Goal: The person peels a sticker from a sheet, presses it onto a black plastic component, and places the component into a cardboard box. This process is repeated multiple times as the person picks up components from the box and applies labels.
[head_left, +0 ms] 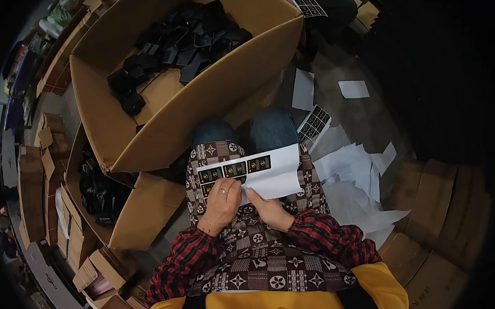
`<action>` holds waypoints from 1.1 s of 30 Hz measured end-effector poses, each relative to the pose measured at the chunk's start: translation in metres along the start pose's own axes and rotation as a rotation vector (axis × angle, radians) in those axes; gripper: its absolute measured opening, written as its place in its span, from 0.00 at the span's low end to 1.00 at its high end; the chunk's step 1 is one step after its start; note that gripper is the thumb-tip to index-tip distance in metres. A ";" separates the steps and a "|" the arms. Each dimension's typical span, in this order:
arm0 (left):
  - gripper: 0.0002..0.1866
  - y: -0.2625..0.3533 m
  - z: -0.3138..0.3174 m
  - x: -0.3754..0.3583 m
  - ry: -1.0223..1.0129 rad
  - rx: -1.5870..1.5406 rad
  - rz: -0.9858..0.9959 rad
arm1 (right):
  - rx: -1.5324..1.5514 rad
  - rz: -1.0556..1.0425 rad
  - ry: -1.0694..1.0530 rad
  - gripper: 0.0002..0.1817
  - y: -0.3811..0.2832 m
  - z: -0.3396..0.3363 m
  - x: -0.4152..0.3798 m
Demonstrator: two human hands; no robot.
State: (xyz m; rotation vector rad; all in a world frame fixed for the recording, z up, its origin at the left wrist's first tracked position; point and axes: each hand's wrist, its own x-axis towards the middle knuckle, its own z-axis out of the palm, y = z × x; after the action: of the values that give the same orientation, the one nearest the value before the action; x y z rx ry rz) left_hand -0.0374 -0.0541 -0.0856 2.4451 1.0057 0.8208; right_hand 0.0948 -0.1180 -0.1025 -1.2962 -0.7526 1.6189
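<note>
A white sticker sheet [270,170] with black and gold labels lies across my lap, on a patterned brown apron [262,252]. My left hand [222,203], with a ring on one finger, presses on the sheet's left part, fingers curled over the labels. My right hand [267,207] pinches the sheet's lower edge near the middle. Both sleeves are red plaid.
A large cardboard box [202,110] with several black parts [189,42] stands in front of my knees. A second box [96,192] of black parts sits at the left. Used white backing sheets [358,189] and another sticker sheet [313,123] litter the floor at the right. Flat cartons are stacked around.
</note>
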 end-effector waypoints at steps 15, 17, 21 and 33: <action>0.07 -0.017 -0.004 0.005 -0.164 -0.607 -0.496 | 0.473 0.211 -0.056 0.18 0.001 -0.002 -0.001; 0.07 -0.023 -0.003 0.004 -0.192 -0.689 -0.565 | 0.415 0.181 -0.061 0.18 -0.002 -0.002 0.000; 0.08 -0.023 -0.006 0.003 0.249 -1.117 -0.880 | 0.563 0.472 -0.085 0.24 -0.026 -0.010 -0.011; 0.16 0.014 -0.112 0.086 -0.304 0.028 0.390 | 0.156 0.103 0.025 0.06 -0.100 -0.007 0.001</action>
State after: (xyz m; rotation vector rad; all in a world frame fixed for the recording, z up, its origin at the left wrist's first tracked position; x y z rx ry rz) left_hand -0.0521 0.0116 0.0390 2.7250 0.4406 0.5207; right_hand 0.1285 -0.0765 -0.0177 -1.2572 -0.5401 1.7047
